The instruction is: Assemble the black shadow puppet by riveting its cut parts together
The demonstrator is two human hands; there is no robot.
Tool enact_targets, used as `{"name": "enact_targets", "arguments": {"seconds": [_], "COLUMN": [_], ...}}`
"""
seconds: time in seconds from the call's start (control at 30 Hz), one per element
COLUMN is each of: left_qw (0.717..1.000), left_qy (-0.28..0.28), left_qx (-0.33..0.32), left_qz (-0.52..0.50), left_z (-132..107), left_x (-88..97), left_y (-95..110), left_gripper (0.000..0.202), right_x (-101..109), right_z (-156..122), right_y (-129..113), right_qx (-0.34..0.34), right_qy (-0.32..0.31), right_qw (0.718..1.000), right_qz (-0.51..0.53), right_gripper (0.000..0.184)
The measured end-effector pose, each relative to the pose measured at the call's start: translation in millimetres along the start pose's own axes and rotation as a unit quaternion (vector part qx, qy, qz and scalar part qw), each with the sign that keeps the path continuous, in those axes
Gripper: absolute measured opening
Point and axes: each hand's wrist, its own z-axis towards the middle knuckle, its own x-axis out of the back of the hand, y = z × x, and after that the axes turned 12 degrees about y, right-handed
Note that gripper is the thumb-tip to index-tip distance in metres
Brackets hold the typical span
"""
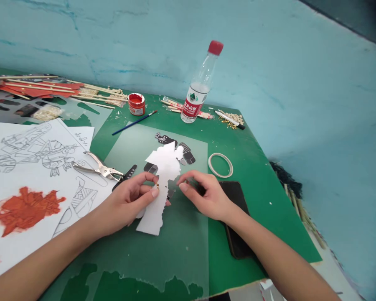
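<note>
A: Where's the white paper cutout (163,184)?

B: On the translucent sheet (188,234), mid-table. The left hand (128,202) pinches its edge, possibly with a tiny pin.

A: And the right hand (207,196)?

B: Fingers curled just beside the cutout; whether they grasp anything, I cannot tell.

A: Room?

B: Bare green table (269,200) right; 1 tape ring (220,165), pliers (97,167) nearby.

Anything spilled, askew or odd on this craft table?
Red paint blotches stain the white drawing sheets at left, like a smear. Small beads lie scattered near the bottle. The left hand holds the paper cutout.
</note>
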Motion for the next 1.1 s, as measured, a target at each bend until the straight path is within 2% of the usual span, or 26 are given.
{"name": "enact_targets", "arguments": {"seconds": [0.1, 0.2, 0.3, 0.4, 0.53, 0.63, 0.7, 0.73, 0.8, 0.87, 0.97, 1.03, 1.1], "left_qw": [1.000, 0.999, 0.999, 0.998, 0.996, 0.994, 0.989, 0.985, 0.975, 0.975, 0.987, 0.990, 0.991], "left_qy": [0.018, 0.029, 0.028, 0.026, 0.025, 0.036, 0.075, 0.104, 0.153, 0.165, 0.109, 0.063, 0.035], "left_qx": [-0.006, -0.018, -0.026, -0.040, -0.062, -0.083, -0.118, -0.138, -0.161, -0.140, -0.050, 0.010, 0.043], "left_qz": [0.011, 0.015, 0.026, 0.037, 0.055, 0.062, 0.039, 0.018, -0.025, -0.059, -0.103, -0.123, -0.125], "left_z": [-0.2, -0.5, -0.6, -0.8, -3.1, -6.2, -7.6, -7.9, -7.6, -7.4, -9.2, -11.5, -13.4], "left_x": [-2.4, -4.4, -6.2, -8.1, -11.3, -13.0, -12.6, -11.8, -9.3, -7.0, -7.5, -10.7, -14.3], "left_y": [1.0, 1.5, 0.0, -2.6, -6.7, -8.7, -8.1, -7.1, -3.6, 0.6, 4.4, 3.9, 2.2], "left_gripper": [0.045, 0.043, 0.043, 0.044, 0.040, 0.041, 0.044, 0.044, 0.036, 0.031, 0.035, 0.040, 0.038], "right_x": [-0.6, -4.9, -10.7, -14.4, -17.7, -16.8, -11.4, -7.1, 3.8, 14.6, 23.3, 22.7, 19.4], "right_z": [0.0, -1.9, -3.1, -2.6, -3.1, -6.0, -7.4, -7.5, -6.0, -2.9, 2.0, 4.2, 5.8], "right_y": [-1.8, 2.0, 4.5, 2.9, 0.1, 1.9, 4.2, 5.2, 5.6, 3.3, -4.3, -9.2, -11.3], "right_qx": [-0.015, -0.025, -0.090, -0.137, -0.133, -0.054, 0.065, 0.143, 0.302, 0.419, 0.492, 0.513, 0.529], "right_qy": [-0.042, -0.030, -0.017, -0.043, -0.044, 0.004, 0.065, 0.091, 0.118, 0.120, 0.126, 0.133, 0.139], "right_qw": [0.999, 0.999, 0.994, 0.985, 0.985, 0.996, 0.996, 0.985, 0.939, 0.878, 0.814, 0.792, 0.778], "right_qz": [-0.001, 0.000, 0.053, 0.098, 0.099, 0.066, 0.012, -0.026, -0.114, -0.198, -0.281, -0.303, -0.310], "right_gripper": [0.021, 0.020, 0.017, 0.022, 0.024, 0.019, 0.012, 0.010, 0.015, 0.020, 0.019, 0.015, 0.008]}}
